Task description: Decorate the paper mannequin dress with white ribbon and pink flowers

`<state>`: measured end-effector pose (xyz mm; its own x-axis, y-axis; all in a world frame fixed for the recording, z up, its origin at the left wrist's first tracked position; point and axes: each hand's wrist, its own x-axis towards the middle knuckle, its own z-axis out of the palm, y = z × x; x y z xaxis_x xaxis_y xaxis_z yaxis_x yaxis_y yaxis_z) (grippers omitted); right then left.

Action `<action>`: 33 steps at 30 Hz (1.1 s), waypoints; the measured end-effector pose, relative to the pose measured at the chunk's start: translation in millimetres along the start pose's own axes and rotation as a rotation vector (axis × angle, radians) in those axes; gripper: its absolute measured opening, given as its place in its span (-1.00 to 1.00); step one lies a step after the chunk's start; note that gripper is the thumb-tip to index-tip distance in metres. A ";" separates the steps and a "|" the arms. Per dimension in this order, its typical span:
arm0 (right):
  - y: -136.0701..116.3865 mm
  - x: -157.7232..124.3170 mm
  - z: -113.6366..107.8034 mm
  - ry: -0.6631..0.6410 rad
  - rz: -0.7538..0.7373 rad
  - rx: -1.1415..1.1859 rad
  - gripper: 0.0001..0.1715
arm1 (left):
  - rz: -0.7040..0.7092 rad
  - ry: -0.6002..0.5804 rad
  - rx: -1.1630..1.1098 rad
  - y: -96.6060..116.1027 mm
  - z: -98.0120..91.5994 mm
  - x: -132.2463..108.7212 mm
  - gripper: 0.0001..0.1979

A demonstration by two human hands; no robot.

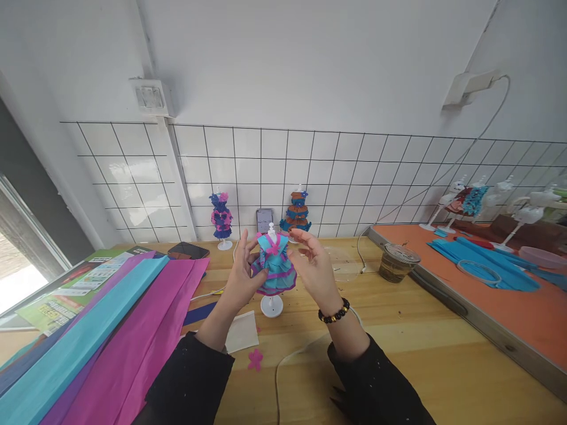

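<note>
A miniature dress (278, 270) in turquoise crepe paper, with magenta trim and a crossed pink band at the chest, is on a small white mannequin stand (271, 306). It stands upright on the wooden table. My left hand (243, 273) holds the dress from its left side, thumb on the front of the skirt and some fingers partly hidden behind it; the index finger points up. On the opposite side my right hand (315, 265), with a beaded bracelet (334, 311) at the wrist, has its curled fingers and thumb at the bodice edge near the shoulder.
Crepe paper sheets (133, 319) cover the left side. A pink paper flower (255, 359) and a white piece (242, 332) lie in front. Behind stand a blue-pink dress (221, 216), a phone (264, 219) and a brown-blue dress (297, 212). A cup (397, 263) and cable (277, 383) are nearby.
</note>
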<state>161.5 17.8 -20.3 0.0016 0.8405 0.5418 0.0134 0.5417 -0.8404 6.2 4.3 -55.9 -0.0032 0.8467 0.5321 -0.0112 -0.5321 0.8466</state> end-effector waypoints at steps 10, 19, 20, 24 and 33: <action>-6.6 -3.5 -1.3 -0.078 -0.135 -0.209 -0.50 | 0.005 -0.075 -0.020 3.7 2.6 -2.5 -0.10; -10.0 -4.9 -2.8 -0.082 -0.308 -0.320 -0.58 | 0.022 -0.108 -0.028 6.0 4.8 -4.1 -0.10; -10.9 -4.8 -3.6 -0.093 -0.312 -0.332 -0.59 | 0.023 -0.109 -0.027 6.0 4.9 -4.0 -0.10; -13.1 -3.9 -6.9 -0.137 -0.320 -0.372 -0.64 | 0.021 -0.114 -0.028 5.8 4.9 -3.7 -0.08; -14.7 -4.5 -8.2 -0.172 -0.274 -0.343 -0.58 | 0.021 -0.116 -0.033 5.2 4.8 -3.5 -0.07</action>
<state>169.5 5.9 -10.3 -0.2135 0.6716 0.7095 0.3195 0.7343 -0.5989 11.0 -1.4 -53.4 0.1116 0.8285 0.5488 -0.0454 -0.5474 0.8357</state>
